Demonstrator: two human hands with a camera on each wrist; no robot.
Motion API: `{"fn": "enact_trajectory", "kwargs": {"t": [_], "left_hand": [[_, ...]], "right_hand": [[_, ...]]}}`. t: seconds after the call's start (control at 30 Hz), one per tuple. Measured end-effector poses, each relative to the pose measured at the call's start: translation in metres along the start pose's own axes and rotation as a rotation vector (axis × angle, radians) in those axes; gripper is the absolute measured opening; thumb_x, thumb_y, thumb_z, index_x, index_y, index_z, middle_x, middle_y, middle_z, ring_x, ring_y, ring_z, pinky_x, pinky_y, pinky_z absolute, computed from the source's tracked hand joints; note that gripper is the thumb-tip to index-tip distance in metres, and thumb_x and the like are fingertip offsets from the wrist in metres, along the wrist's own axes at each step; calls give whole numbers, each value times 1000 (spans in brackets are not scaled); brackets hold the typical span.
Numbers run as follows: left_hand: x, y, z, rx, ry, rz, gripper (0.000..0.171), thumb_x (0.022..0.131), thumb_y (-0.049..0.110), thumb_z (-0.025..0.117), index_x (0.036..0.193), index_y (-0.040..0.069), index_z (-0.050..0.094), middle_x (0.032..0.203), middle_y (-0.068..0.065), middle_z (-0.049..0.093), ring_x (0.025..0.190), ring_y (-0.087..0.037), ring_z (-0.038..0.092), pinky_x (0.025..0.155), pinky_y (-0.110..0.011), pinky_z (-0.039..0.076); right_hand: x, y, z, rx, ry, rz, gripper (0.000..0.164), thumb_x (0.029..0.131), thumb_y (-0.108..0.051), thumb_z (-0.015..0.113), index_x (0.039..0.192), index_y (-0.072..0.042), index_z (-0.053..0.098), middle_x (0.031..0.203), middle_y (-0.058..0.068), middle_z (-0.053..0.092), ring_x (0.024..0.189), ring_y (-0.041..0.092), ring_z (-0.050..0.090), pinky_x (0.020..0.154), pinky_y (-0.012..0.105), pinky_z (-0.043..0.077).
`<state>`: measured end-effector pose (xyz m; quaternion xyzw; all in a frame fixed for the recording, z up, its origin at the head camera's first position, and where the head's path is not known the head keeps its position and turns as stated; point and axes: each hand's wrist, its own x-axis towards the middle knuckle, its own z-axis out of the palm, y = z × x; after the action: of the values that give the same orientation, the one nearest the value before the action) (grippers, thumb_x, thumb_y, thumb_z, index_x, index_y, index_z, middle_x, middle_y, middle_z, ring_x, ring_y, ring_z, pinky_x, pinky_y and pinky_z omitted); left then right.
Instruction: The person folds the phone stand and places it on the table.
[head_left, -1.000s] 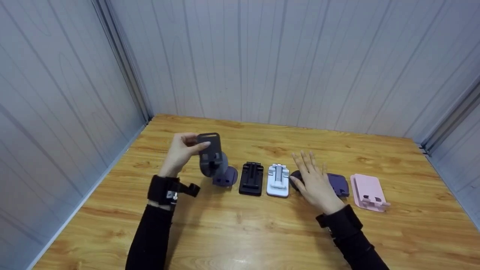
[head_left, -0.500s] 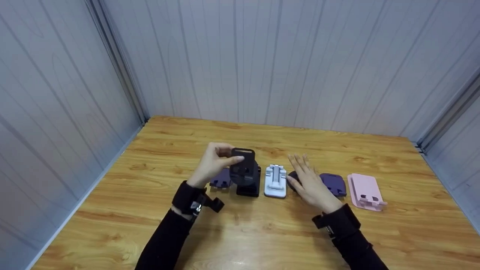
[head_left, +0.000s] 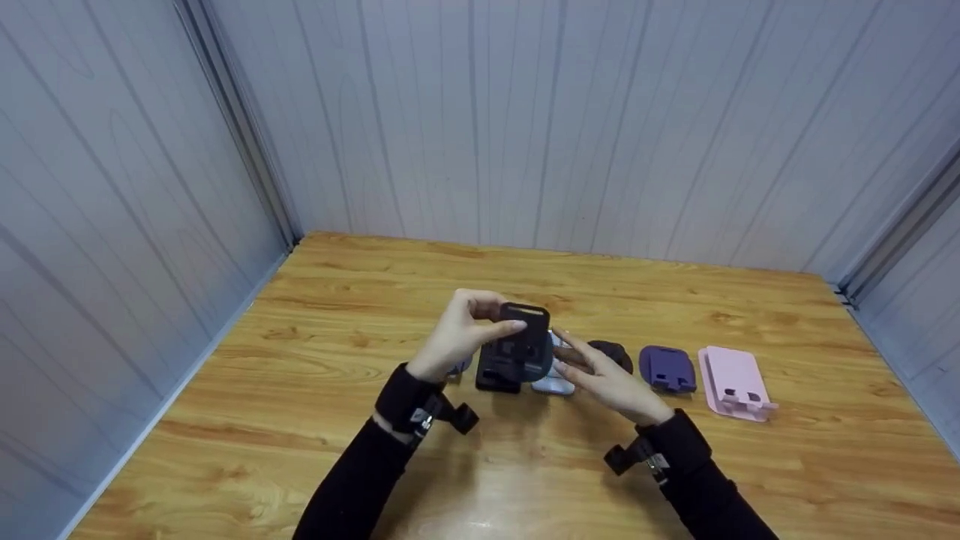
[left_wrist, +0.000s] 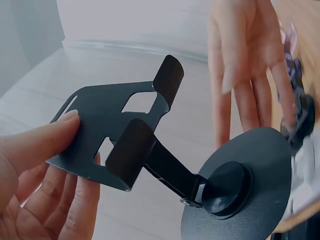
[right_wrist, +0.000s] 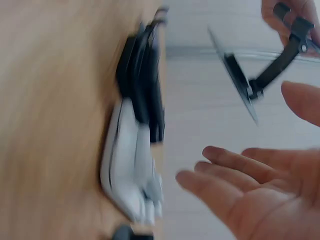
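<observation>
My left hand pinches a black phone stand by its plate, thumb on the front and fingers behind. Held above the table, the stand shows two curled hooks, a hinged arm and a round base. My right hand has its fingers extended near that base; the right wrist view shows a gap between them. Below the hands lie a folded black stand and a white stand, both partly covered in the head view. A dark round stand sits just beyond my right hand.
Farther right along the row are a purple stand and a pink stand. Another purple stand is mostly hidden behind my left hand. Pale panelled walls border the wooden table at the back and sides.
My left hand has carried the black phone stand rightward, from the row's left end to above the black and white stands. My right hand has left the dark stand and moved left.
</observation>
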<state>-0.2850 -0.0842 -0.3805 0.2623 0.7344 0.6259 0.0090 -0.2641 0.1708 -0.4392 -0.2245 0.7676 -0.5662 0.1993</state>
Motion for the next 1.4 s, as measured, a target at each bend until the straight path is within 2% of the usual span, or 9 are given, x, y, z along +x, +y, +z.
{"fn": "enact_trajectory", "kwargs": {"t": [0.1,0.23,0.3,0.43,0.53,0.7,1.03,1.23,1.4], "left_hand": [[3,4,8,-11,-21,23,12,87,9,76,90,-2,72,76,2,71,72,-12,65,68,-24,50],[7,9,18,-13,-34,40,14,87,10,76,95,-1,74,79,-1,72,73,-12,66,72,-26,51],[10,10,23,-17,-37,40,14,87,10,76,96,0,75,79,-1,72,73,-11,66,73,-26,52],[14,10,32,-29,-44,52,16,86,12,77,97,1,75,80,-4,72,74,-12,66,75,-29,53],[15,10,37,0,-49,73,16,87,14,76,98,3,75,85,-10,73,77,-12,66,77,-31,53],[18,5,43,116,-24,88,16,92,18,72,102,7,74,95,-9,75,82,-9,65,78,-28,53],[21,-5,53,206,-1,143,21,96,23,66,87,6,74,81,-5,72,73,-5,61,73,-25,53],[20,-11,54,133,-49,136,28,95,23,68,75,4,65,65,4,56,59,-5,49,61,-23,42],[20,-15,52,40,-100,83,29,93,20,69,73,0,65,61,-4,57,53,-5,48,53,-19,40]], "right_hand": [[2,0,0,232,-6,16,79,104,-23,53,158,-2,1,153,29,35,138,29,47,114,46,40],[6,0,1,418,56,5,75,101,-13,57,157,1,9,131,10,61,114,11,64,100,31,52],[8,1,3,483,96,-5,69,100,-10,57,156,1,18,121,0,66,108,10,66,92,27,55],[10,4,5,572,156,-22,45,100,-7,57,143,-6,45,109,-2,71,99,10,70,86,25,57],[10,7,6,591,184,-35,27,100,-5,55,125,-14,59,102,-3,74,92,9,71,81,24,58],[10,9,5,630,239,-42,23,101,-2,52,112,-17,65,98,-4,75,86,7,71,76,21,57],[9,7,-5,490,452,-31,46,98,4,53,143,10,41,104,-1,73,96,11,71,80,24,59],[7,8,-7,465,475,-62,39,97,5,55,136,5,51,105,0,73,97,11,70,81,25,59],[7,8,-6,472,467,-86,40,97,5,55,137,4,51,105,-1,74,98,12,70,82,26,59]]}}
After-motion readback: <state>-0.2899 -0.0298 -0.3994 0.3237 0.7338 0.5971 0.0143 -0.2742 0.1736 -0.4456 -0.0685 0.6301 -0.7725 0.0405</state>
